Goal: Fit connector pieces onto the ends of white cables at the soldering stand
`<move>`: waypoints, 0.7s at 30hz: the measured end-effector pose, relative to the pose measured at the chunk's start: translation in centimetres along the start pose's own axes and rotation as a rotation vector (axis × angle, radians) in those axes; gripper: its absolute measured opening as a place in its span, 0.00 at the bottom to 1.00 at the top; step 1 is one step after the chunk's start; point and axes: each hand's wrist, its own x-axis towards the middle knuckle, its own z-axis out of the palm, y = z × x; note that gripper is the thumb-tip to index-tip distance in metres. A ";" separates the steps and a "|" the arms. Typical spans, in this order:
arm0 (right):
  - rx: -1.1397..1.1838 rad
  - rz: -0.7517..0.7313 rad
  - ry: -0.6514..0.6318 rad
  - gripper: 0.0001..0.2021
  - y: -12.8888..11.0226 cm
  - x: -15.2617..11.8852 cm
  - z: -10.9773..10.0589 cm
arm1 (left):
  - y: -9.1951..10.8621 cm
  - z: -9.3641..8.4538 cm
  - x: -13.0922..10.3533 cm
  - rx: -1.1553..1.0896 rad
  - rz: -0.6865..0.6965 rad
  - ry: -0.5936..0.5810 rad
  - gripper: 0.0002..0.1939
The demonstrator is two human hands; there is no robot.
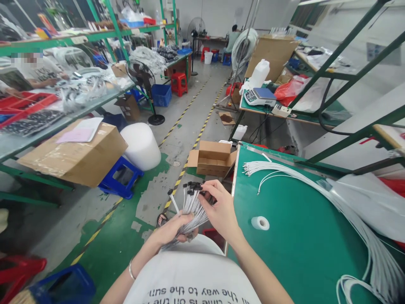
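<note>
A bundle of thin grey-white cables (196,214) with black connectors (193,186) at its upper end is held over my lap. My left hand (180,228) is wrapped round the bundle from below. My right hand (220,207) pinches at the black connectors on the bundle's right side, thumb and fingers together. One connector (170,192) stands apart on the left of the others. On the green table (284,211) to the right lie long white cables (303,181) and a small white roll (260,223).
An open cardboard box (213,158) stands ahead on the floor. To the left, a large carton (79,152) rests on a blue stool (122,177), beside a white foam roll (141,146). A scale (261,97) sits on the bench ahead right. People sit farther off.
</note>
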 end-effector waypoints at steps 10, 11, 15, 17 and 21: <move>0.001 -0.142 0.122 0.23 0.4 -0.4 0.2 | 0.4 2.1 -0.9 0.005 0.036 0.218 0.25; -0.005 -0.186 0.116 0.22 0.3 -0.3 -0.2 | 0.4 2.1 -0.9 0.002 0.038 0.222 0.26; -0.130 -0.337 0.082 0.27 0.0 0.1 -1.9 | 0.8 1.9 -1.4 0.021 0.044 0.214 0.31; -0.124 -0.334 -0.013 0.32 0.0 0.3 -2.3 | 1.1 1.8 -1.6 0.034 0.042 0.189 0.33; -0.027 -0.249 -0.182 0.28 0.5 0.2 -1.8 | 0.8 2.1 -2.0 0.061 0.038 0.173 0.35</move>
